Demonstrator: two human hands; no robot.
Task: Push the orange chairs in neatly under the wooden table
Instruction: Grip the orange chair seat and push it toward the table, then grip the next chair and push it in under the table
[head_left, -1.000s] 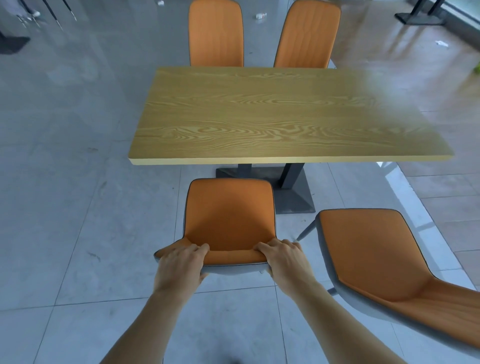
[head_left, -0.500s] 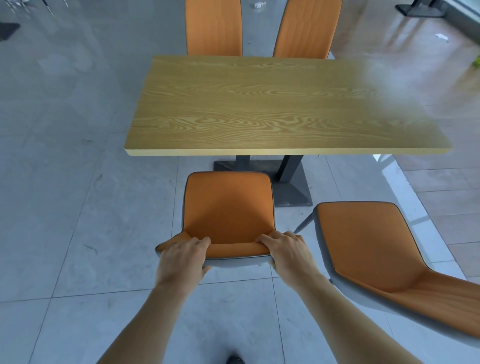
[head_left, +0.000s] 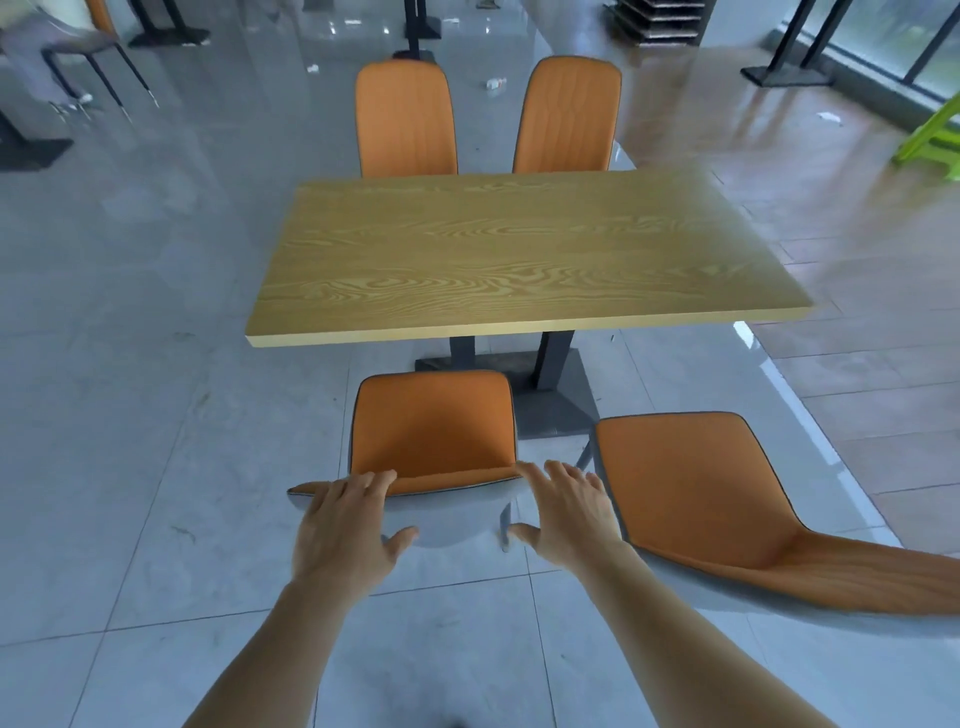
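A wooden table (head_left: 519, 249) stands in the middle of the tiled floor. Two orange chairs (head_left: 405, 119) (head_left: 569, 117) are tucked in at its far side. On the near side, the left orange chair (head_left: 431, 431) stands with its seat just short of the table's edge. My left hand (head_left: 348, 525) is open, fingertips resting on the top rim of that chair's backrest. My right hand (head_left: 571, 509) is open with fingers spread at the backrest's right corner. The near right orange chair (head_left: 691, 493) stands further out and turned at an angle.
The table's dark pedestal base (head_left: 550, 395) sits under the top, ahead of the near chairs. A grey chair (head_left: 67, 47) is at the far left, a green stool (head_left: 935, 135) at the far right. Black table bases and bits of litter lie at the back.
Both hands gripped the near left chair's backrest before; now their fingers have opened and spread. The view has lifted, showing more of the room.
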